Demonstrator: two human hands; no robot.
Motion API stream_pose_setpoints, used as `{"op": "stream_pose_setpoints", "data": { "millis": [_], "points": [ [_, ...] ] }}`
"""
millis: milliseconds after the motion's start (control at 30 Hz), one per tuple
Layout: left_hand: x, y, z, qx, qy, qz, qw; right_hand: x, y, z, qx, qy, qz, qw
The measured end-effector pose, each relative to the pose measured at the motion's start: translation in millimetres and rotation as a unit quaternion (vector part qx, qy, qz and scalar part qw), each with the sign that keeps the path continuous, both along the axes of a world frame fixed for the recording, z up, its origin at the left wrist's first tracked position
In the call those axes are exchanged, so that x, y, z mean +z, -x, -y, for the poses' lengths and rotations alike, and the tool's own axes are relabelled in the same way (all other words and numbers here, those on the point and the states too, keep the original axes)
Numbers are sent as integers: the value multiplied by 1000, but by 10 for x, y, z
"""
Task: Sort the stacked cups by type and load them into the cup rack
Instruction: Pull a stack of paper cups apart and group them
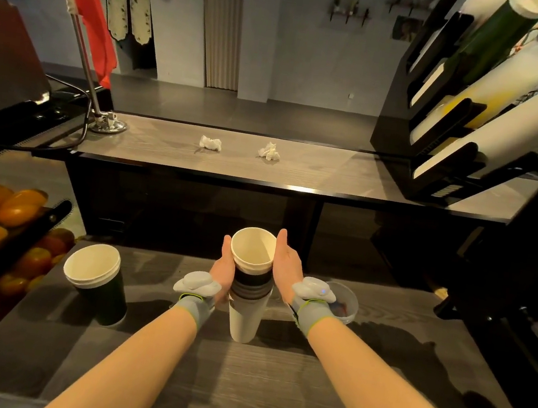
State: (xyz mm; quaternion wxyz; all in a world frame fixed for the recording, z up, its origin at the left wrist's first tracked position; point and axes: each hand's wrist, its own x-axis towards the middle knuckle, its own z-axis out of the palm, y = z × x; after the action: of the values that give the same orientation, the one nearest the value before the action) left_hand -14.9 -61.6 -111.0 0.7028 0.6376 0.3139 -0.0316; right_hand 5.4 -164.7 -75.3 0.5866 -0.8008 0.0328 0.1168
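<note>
Both hands flank the mixed cup stack [248, 291] standing on the lower counter [270, 384]: the left hand [224, 272] wraps its dark upper cups, while the right hand [286, 265] lies flat and open-fingered against the rim. This looks like the sorting step, separating dark cups from white ones. Next, the dark section probably needs lifting free, then carrying to the cup rack [440, 152] up on the right
</note>
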Motion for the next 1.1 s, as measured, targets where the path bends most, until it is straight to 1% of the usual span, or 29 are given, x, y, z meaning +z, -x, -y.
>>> {"op": "stream_pose_setpoints", "data": {
  "millis": [133,233,400,467,534,667,767,867,1001,1101],
  "points": [
    [24,-7,-40,-3,-59,32,998,105,-9,28,34,20,13,999],
    [158,-50,-39,35,-94,54,994,280,-28,1,20,31,28,999],
    [598,-139,-17,78,-155,66,983,630,-82,-21,3,64,82,995],
    [773,-148,-25,84,-165,83,979,780,-110,-34,-2,54,99,994],
    [923,-168,-58,86,-163,108,977,945,-143,-59,-2,26,83,996],
    [1193,-190,-180,101,-149,152,972,1247,-179,-155,4,7,116,993],
    [1362,-122,-325,101,-99,195,971,1411,-140,-325,10,10,131,991],
    [1459,-14,-528,138,-74,198,968,1479,-78,-525,32,10,145,989],
    [1390,140,-991,149,-52,201,967,1441,74,-936,74,13,133,988],
    [1182,183,-1575,163,-77,174,968,1347,221,-1417,89,-7,108,990]
  ]
}}
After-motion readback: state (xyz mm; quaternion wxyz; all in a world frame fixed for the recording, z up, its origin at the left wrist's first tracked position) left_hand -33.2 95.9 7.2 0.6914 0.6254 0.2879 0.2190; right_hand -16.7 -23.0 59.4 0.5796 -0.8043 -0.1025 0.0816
